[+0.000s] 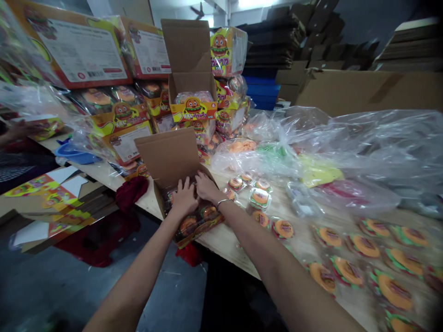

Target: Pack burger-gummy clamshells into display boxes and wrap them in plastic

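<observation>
An open cardboard display box stands at the table's near edge with its brown lid raised. Inside it lie several burger-shaped items in clear packs. My left hand rests on the packs with its fingers stretched and spread. Close beside it, my right hand reaches into the box by its right wall. Its fingers are bent together, and whatever they hold is hidden. Right of the box, more clear-packed burgers lie loose on the table.
Filled, plastic-wrapped burger boxes are stacked behind, with another open box among them. Clear plastic bags cover the table's back right. Flat printed cartons lie at left, near another person's hand. Several packed burgers lie front right.
</observation>
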Action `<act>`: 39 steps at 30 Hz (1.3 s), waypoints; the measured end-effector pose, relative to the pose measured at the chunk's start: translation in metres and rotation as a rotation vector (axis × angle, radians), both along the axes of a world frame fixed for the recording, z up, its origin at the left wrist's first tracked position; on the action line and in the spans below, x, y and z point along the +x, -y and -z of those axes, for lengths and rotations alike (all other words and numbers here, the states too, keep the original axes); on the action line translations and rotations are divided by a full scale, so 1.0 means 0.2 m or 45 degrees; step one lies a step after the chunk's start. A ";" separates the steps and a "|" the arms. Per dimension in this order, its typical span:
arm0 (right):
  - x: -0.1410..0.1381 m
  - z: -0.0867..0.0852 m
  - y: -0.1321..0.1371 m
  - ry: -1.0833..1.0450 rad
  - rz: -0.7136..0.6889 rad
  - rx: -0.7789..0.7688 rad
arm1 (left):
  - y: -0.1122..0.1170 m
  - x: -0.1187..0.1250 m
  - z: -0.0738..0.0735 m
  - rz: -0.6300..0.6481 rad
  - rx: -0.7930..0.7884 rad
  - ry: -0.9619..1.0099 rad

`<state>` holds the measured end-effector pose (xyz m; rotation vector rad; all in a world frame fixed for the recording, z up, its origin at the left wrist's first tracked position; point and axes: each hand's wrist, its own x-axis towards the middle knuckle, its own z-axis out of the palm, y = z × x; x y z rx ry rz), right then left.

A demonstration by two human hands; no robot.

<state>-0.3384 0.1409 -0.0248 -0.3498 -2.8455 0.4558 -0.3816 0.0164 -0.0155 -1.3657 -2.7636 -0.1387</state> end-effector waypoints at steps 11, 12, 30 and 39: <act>0.08 0.05 -0.07 0.060 -0.240 -0.026 | -0.01 -0.03 0.02 0.018 0.004 0.083; 0.14 0.05 -0.07 0.023 -0.302 -0.043 | -0.01 -0.03 0.02 0.020 0.001 0.081; 1.02 0.04 0.00 -0.500 0.122 -0.326 | 0.01 0.01 0.02 0.102 0.048 0.047; 1.67 0.07 -0.10 -0.399 0.678 -0.199 | 0.06 0.29 -0.12 0.154 0.516 -0.100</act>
